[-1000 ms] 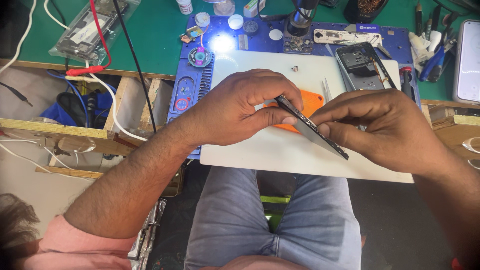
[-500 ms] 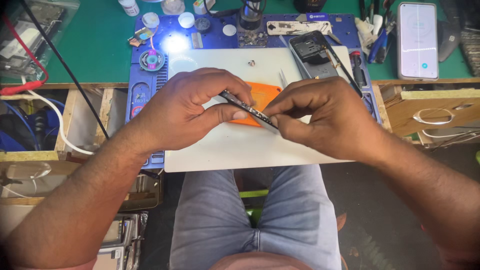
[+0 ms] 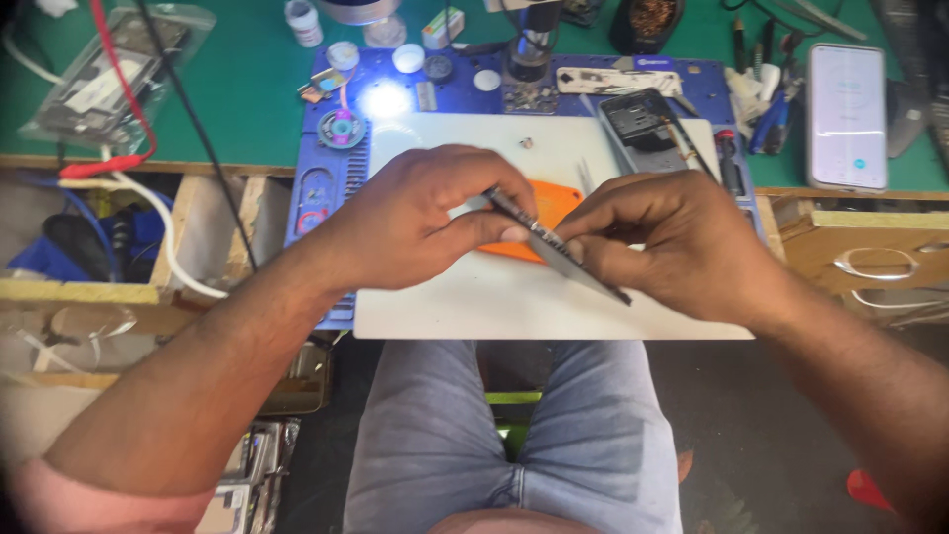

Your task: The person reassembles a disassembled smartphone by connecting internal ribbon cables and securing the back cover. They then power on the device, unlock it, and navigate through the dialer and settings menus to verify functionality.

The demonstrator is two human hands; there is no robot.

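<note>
Since the earlier frame both hands have kept their pinch while the view slid sideways over the table (image 3: 227, 109). In the head view, the left hand (image 3: 415, 222) and right hand (image 3: 682, 247) each clamp a grip on the thin dark flat phone frame (image 3: 554, 242), held edge-on above the orange plastic piece (image 3: 539, 222) on the white work mat (image 3: 514, 307). An opened dark phone body (image 3: 643, 124) lies beyond the grip; the work looks midway, unfinished.
</note>
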